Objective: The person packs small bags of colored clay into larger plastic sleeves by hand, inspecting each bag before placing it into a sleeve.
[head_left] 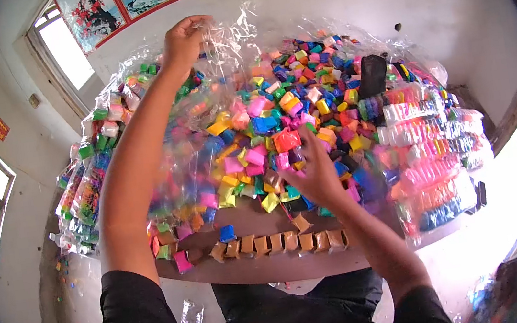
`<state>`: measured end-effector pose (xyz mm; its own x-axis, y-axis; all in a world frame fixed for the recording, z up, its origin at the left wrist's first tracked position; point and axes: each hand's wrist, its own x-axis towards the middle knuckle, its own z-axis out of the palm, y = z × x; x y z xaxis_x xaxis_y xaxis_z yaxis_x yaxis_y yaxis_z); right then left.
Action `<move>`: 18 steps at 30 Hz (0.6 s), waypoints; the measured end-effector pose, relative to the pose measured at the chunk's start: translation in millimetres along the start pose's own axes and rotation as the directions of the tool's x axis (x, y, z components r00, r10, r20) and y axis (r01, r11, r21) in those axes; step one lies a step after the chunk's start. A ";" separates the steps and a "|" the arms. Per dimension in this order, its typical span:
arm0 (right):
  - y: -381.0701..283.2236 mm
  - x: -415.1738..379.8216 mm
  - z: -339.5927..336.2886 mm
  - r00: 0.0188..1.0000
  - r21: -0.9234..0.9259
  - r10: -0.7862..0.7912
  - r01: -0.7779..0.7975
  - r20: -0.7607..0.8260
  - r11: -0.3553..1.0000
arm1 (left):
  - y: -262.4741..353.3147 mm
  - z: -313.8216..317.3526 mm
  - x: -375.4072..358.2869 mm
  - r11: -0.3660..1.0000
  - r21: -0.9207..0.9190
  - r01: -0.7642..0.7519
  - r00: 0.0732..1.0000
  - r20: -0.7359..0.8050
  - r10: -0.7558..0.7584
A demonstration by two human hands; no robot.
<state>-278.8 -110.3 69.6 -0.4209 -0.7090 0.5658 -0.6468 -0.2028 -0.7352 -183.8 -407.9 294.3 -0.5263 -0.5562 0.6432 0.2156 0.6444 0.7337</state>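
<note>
Raised above the back of the pile, my left hand [186,43] is closed on a clear plastic bag [227,48] that hangs down over the heap. My right hand [317,173] has its fingers apart over the colourful wrapped blocks [322,97], close to a red packet [286,139]. Whether it touches that packet is hard to tell. Along the near edge of the brown table [253,273] runs a row of brown packets [275,244]. A blue packet [227,233] lies just behind the row, and a single brown packet [301,223] sits tilted behind it.
Bags of sorted coloured packets [422,140] are stacked at the right. More filled bags [88,184] lie at the left edge. A black object [372,76] stands on the pile at the back right. Clear plastic [191,317] lies below the table edge.
</note>
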 end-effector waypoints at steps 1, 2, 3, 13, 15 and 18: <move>-0.9 30.3 19.4 0.992 -0.126 -0.071 0.058 -0.100 0.990 | -1.3 3.3 -4.9 0.995 -0.083 0.063 0.998 -0.017 -0.064; 3.7 55.5 40.0 0.970 -0.255 -0.152 0.100 -0.189 0.962 | -3.5 6.6 -9.9 0.978 -0.165 0.124 0.991 -0.028 -0.130; -1.7 78.8 54.5 0.965 -0.224 -0.110 0.056 -0.237 0.973 | -5.1 8.4 -15.5 0.964 -0.231 0.129 0.990 -0.026 -0.139; 30.3 126.7 83.1 0.999 -0.318 0.027 -0.038 -0.041 0.947 | -60.3 -66.9 -21.9 0.958 -0.217 0.187 0.967 -0.134 -0.219; 56.9 126.4 89.0 0.997 -0.310 -0.017 -0.009 -0.081 0.951 | -54.8 -85.6 -24.8 0.926 -0.251 0.282 0.900 -0.265 -0.346; 68.7 119.5 101.6 0.998 -0.220 -0.049 0.059 0.048 0.974 | -87.2 -115.8 -16.7 0.818 -0.382 0.429 0.696 -0.438 -0.570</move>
<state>-308.9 -277.6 48.8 -0.3573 -0.7298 0.5828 -0.7944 -0.0906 -0.6005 -98.7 -515.6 245.0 -0.1288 -0.9837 0.1256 0.2647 0.0879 0.9603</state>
